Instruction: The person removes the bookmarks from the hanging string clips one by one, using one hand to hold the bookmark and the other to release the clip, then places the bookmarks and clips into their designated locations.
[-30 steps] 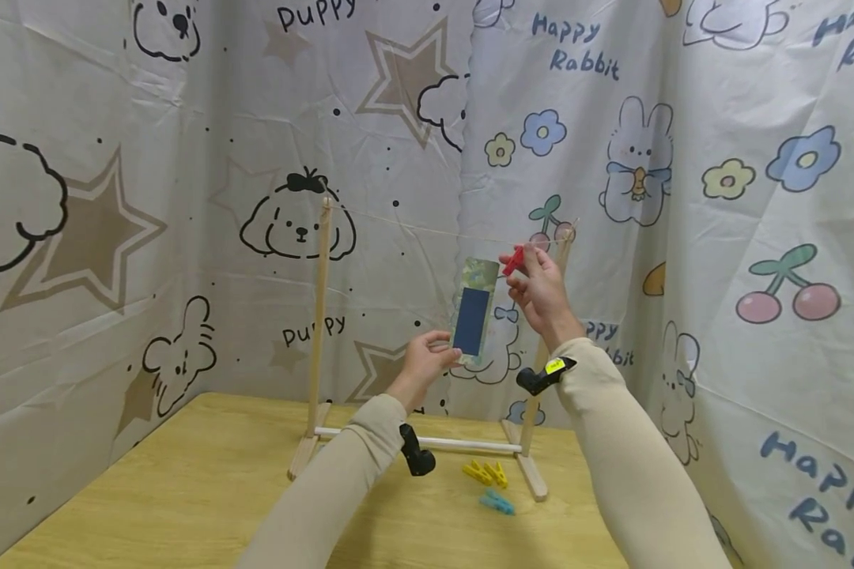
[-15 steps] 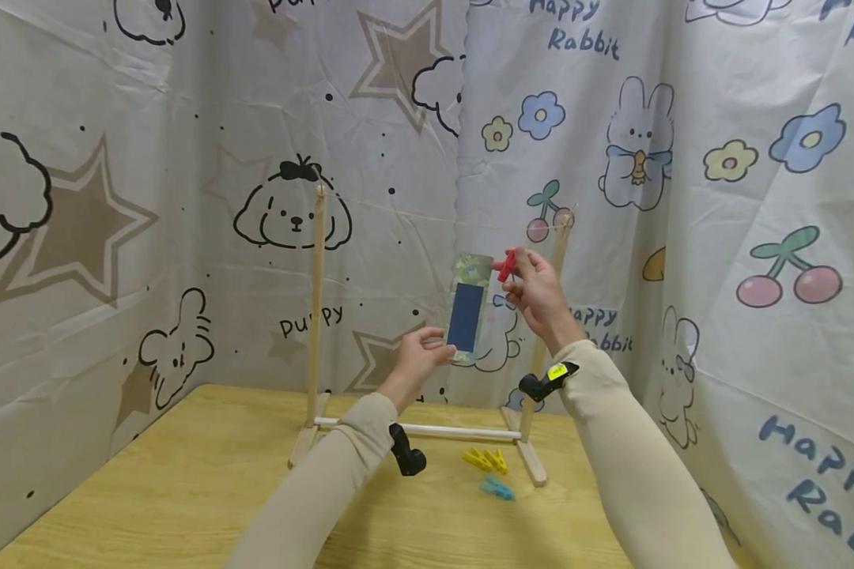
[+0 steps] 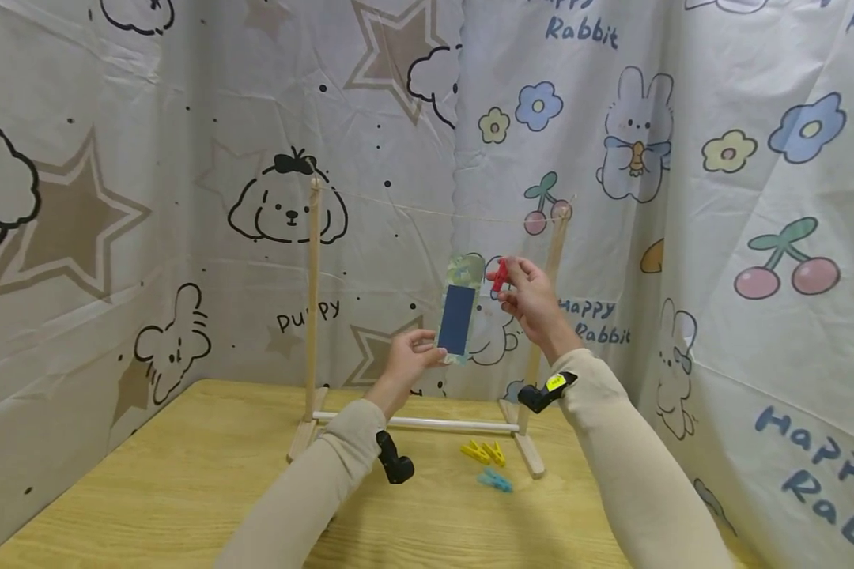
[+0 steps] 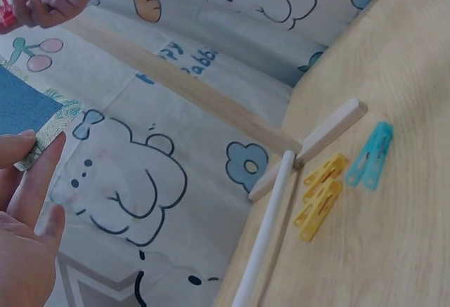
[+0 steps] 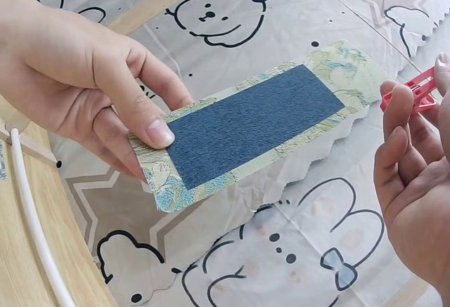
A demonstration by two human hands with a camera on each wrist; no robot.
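Between thumb and fingers my left hand (image 3: 409, 363) pinches the lower end of a bookmark-like card (image 5: 256, 131), patterned green with a dark blue panel. The card stands nearly upright in the head view, below the string (image 3: 427, 210). My right hand (image 3: 534, 300) holds a red clothespin (image 3: 500, 275) by its fingertips, just right of the card's upper end and apart from it. In the right wrist view the left thumb lies over the card's near end, and part of the red clothespin (image 5: 415, 95) is hidden by fingers.
The string runs between two wooden posts, the left post (image 3: 313, 300) and right post (image 3: 557, 253). A white rod (image 3: 434, 424) joins their feet. Two yellow clothespins (image 3: 484, 452) and blue clothespins (image 4: 371, 155) lie on the wooden table (image 3: 185, 474). Printed curtains surround it.
Both hands shift slightly left with the card and red clothespin. The red clothespin now points more upright. The head view has tilted down a little.
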